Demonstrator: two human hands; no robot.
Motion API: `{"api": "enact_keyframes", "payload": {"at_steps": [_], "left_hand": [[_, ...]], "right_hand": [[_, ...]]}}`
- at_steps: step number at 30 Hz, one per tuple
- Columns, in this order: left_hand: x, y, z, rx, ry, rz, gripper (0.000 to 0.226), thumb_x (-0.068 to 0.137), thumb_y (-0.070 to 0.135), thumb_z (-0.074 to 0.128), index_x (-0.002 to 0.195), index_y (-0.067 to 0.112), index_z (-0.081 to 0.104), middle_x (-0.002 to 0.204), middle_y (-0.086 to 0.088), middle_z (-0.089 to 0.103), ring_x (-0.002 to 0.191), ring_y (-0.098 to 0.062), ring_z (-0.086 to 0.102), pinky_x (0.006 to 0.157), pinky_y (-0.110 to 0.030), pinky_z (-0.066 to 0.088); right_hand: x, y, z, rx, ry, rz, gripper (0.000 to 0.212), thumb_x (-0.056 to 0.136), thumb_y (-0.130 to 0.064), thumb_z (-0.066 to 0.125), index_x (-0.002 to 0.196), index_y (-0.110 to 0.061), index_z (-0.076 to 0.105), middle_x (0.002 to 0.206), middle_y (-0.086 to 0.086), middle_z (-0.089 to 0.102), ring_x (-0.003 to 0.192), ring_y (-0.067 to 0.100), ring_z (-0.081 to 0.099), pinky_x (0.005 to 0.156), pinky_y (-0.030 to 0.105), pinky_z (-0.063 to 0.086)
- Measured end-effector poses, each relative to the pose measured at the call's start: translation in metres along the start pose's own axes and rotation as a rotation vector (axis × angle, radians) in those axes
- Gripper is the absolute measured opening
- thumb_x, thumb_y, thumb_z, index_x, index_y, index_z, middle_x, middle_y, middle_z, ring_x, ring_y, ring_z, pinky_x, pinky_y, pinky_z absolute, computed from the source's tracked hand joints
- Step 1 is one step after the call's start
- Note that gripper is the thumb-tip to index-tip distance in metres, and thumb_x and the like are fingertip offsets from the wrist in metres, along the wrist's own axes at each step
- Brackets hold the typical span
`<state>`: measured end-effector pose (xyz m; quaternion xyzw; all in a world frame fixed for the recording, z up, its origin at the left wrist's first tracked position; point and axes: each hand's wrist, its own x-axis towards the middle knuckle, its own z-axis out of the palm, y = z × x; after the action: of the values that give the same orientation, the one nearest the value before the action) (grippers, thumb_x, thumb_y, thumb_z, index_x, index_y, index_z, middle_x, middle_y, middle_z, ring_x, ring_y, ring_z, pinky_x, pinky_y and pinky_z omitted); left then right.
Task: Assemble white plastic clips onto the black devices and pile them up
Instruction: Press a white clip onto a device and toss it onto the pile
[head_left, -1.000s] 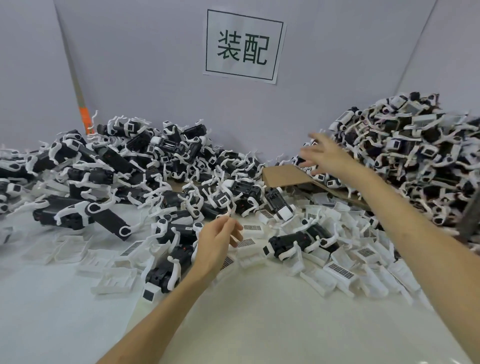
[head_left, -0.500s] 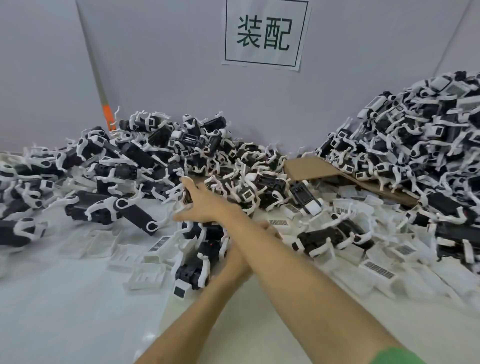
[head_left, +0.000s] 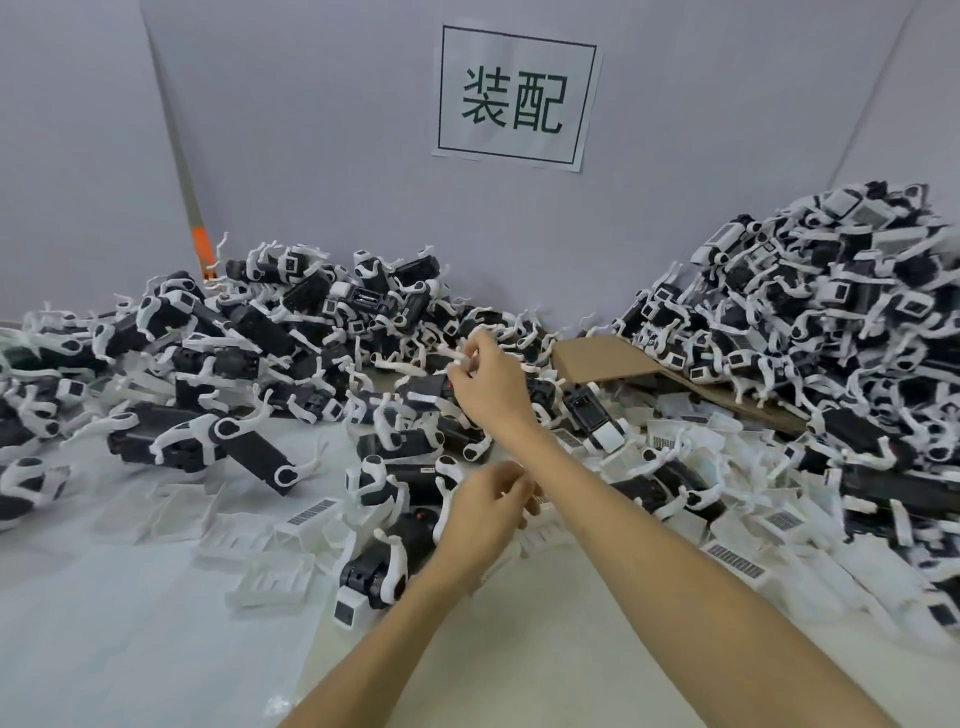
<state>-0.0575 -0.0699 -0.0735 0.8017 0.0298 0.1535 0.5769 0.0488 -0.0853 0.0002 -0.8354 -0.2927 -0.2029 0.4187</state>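
Note:
My right hand reaches across into the left pile of black devices, which carry white clips. Its curled fingertips pinch a white clip just above a black device. My left hand hovers lower, over loose white parts, with its fingers curled round a small white clip that is mostly hidden. A black device with white clips lies just left of my left hand. A tall pile of clipped devices rises at the right.
White trays with barcode labels lie scattered over the white table in front of me. A brown cardboard sheet juts out from under the right pile. A grey partition with a paper sign closes the back.
My right hand swung from the right pile over to the left pile and closed on a white clip. My left hand stayed near the centre. The view shifted left and down.

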Motion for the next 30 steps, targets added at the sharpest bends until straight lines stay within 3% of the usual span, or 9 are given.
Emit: {"api": "enact_keyframes", "payload": {"at_steps": [4, 7, 10, 13, 17, 21, 23, 26, 30], "left_hand": [[0.000, -0.001, -0.001, -0.033, 0.028, 0.016, 0.014, 0.101, 0.015, 0.052, 0.102, 0.022, 0.065, 0.094, 0.002, 0.070, 0.079, -0.011, 0.065, 0.069, -0.027, 0.054], [-0.002, 0.002, -0.002, -0.269, 0.079, -0.047, 0.022, 0.105, 0.031, 0.049, 0.126, 0.024, 0.047, 0.115, 0.000, 0.063, 0.094, -0.013, 0.066, 0.064, -0.020, 0.052], [0.002, 0.007, -0.011, -0.456, 0.123, -0.113, 0.030, 0.106, 0.042, 0.039, 0.131, 0.025, 0.041, 0.121, 0.000, 0.062, 0.103, -0.016, 0.065, 0.060, -0.016, 0.051], [0.007, 0.010, -0.014, -0.573, -0.017, -0.155, 0.042, 0.105, 0.053, 0.030, 0.127, 0.027, 0.055, 0.117, 0.003, 0.073, 0.101, -0.016, 0.072, 0.073, -0.026, 0.052], [0.003, 0.009, -0.009, -0.697, -0.109, -0.205, 0.061, 0.097, 0.067, 0.037, 0.117, 0.021, 0.071, 0.115, -0.001, 0.075, 0.101, -0.018, 0.073, 0.081, -0.035, 0.057], [0.007, 0.005, -0.022, -0.715, 0.102, -0.219, 0.046, 0.096, 0.043, 0.061, 0.121, 0.004, 0.063, 0.087, -0.006, 0.075, 0.066, -0.013, 0.070, 0.051, -0.020, 0.052], [0.007, 0.006, -0.027, -0.755, 0.088, -0.233, 0.050, 0.095, 0.041, 0.064, 0.125, 0.002, 0.061, 0.083, -0.005, 0.069, 0.058, -0.010, 0.063, 0.048, -0.019, 0.049], [0.004, 0.010, -0.024, -0.801, -0.014, -0.273, 0.068, 0.084, 0.051, 0.068, 0.130, 0.002, 0.063, 0.099, -0.011, 0.069, 0.070, -0.016, 0.066, 0.057, -0.023, 0.055], [0.003, 0.007, -0.021, -0.802, -0.026, -0.268, 0.065, 0.079, 0.053, 0.071, 0.126, 0.008, 0.067, 0.099, -0.010, 0.072, 0.076, -0.017, 0.069, 0.059, -0.024, 0.056]], "right_hand": [[-0.008, 0.023, -0.027, 0.046, 0.162, 0.121, 0.012, 0.096, -0.011, 0.060, 0.092, -0.016, 0.050, 0.072, -0.006, 0.055, 0.052, 0.004, 0.045, 0.046, 0.009, 0.038], [-0.019, 0.038, -0.051, 0.082, 0.318, 0.190, 0.001, 0.098, -0.011, 0.057, 0.098, -0.010, 0.056, 0.077, -0.006, 0.057, 0.061, 0.008, 0.053, 0.055, 0.023, 0.048], [-0.044, 0.043, -0.073, 0.082, 0.485, 0.064, 0.007, 0.097, -0.008, 0.060, 0.100, -0.014, 0.057, 0.086, -0.007, 0.058, 0.072, 0.001, 0.056, 0.062, 0.017, 0.049], [-0.079, 0.041, -0.084, 0.012, 0.567, -0.164, 0.016, 0.090, -0.001, 0.068, 0.103, -0.006, 0.060, 0.097, 0.000, 0.059, 0.079, -0.001, 0.051, 0.072, 0.008, 0.045], [-0.135, 0.039, -0.058, -0.025, 0.272, -0.383, 0.025, 0.084, -0.016, 0.068, 0.106, -0.005, 0.064, 0.106, 0.002, 0.059, 0.094, 0.005, 0.056, 0.084, 0.018, 0.050], [-0.151, 0.047, -0.047, 0.052, 0.078, -0.326, 0.057, 0.084, 0.004, 0.064, 0.137, -0.013, 0.050, 0.136, 0.000, 0.051, 0.128, 0.008, 0.051, 0.105, 0.019, 0.043], [-0.150, 0.051, -0.054, 0.127, 0.058, -0.251, 0.056, 0.090, 0.000, 0.057, 0.140, -0.021, 0.045, 0.135, -0.005, 0.053, 0.126, 0.003, 0.053, 0.103, 0.021, 0.046], [-0.156, 0.053, -0.057, 0.144, -0.040, -0.198, 0.047, 0.098, -0.017, 0.049, 0.143, -0.029, 0.046, 0.134, -0.015, 0.057, 0.124, 0.004, 0.055, 0.101, 0.029, 0.048], [-0.160, 0.050, -0.053, 0.262, -0.124, -0.132, 0.052, 0.100, -0.027, 0.045, 0.150, -0.038, 0.036, 0.138, -0.019, 0.056, 0.121, 0.005, 0.059, 0.096, 0.023, 0.049]]}}
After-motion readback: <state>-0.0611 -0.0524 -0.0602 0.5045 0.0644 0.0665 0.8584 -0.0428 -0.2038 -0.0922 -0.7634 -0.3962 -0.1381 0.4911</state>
